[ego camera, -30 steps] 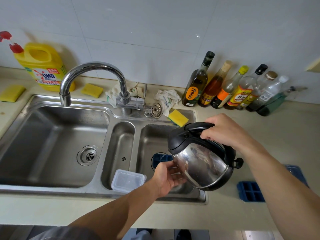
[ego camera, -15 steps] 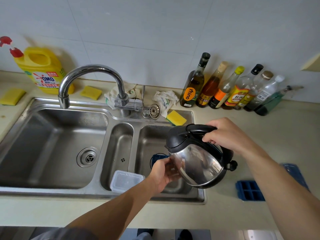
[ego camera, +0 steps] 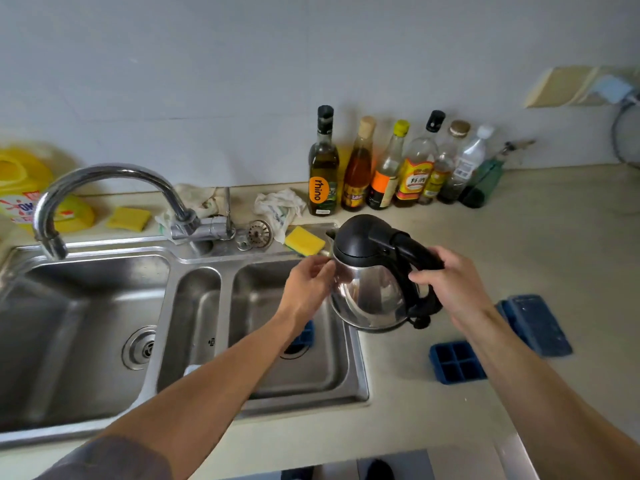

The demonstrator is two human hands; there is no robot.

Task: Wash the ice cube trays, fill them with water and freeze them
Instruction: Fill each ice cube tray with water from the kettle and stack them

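A blue ice cube tray (ego camera: 304, 336) lies in the sink's (ego camera: 358, 372) right basin; a second tray (ego camera: 457, 363) and third tray (ego camera: 535, 323) sit right of the sink. The right hand (ego camera: 453, 285) grips the kettle's (ego camera: 370, 292) handle; the left hand (ego camera: 308, 285), fingers relaxed, touches its side.

Along the wall (ego camera: 242, 81) at the back of my bench (ego camera: 554, 237) stands a row of bottles (ego camera: 398, 164), the leftmost a dark one labelled rhino (ego camera: 323, 174). Just left of it lies a crumpled cloth (ego camera: 277, 207), with a metal strainer (ego camera: 258, 232) and a yellow sponge (ego camera: 304, 240) beside it. Farther left lie a second yellow sponge (ego camera: 129, 218) and, at the edge of my view, a blurred yellow detergent jug (ego camera: 20, 188).
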